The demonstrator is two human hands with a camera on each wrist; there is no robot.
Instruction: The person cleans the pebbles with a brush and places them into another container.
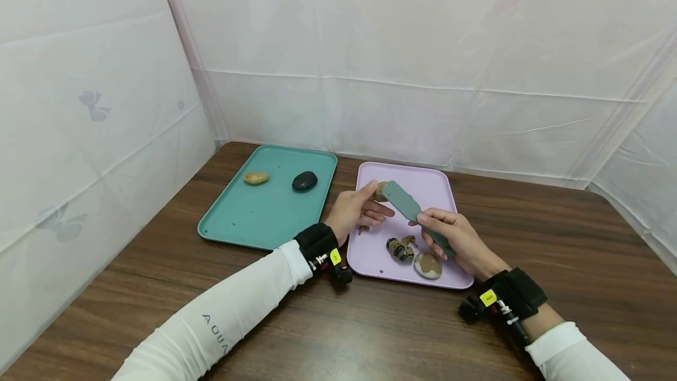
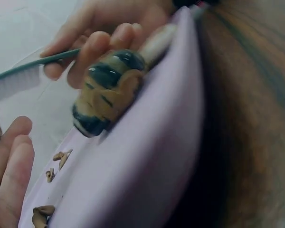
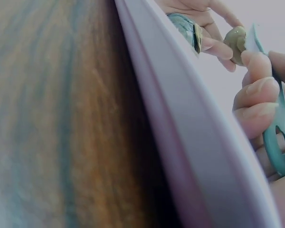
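There are two trays, a green tray (image 1: 248, 219) and a pink tray (image 1: 423, 181). There are five stones: two on the green one, two on the pink one (one more is held up). There is one brush (image 1: 407, 207).

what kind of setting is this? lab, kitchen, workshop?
Most likely a staged recording booth, not a kitchen: white sheeting walls enclose a dark wooden table, a teal plastic tray and a lilac plastic tray hold stones, and both wrists wear black camera straps.
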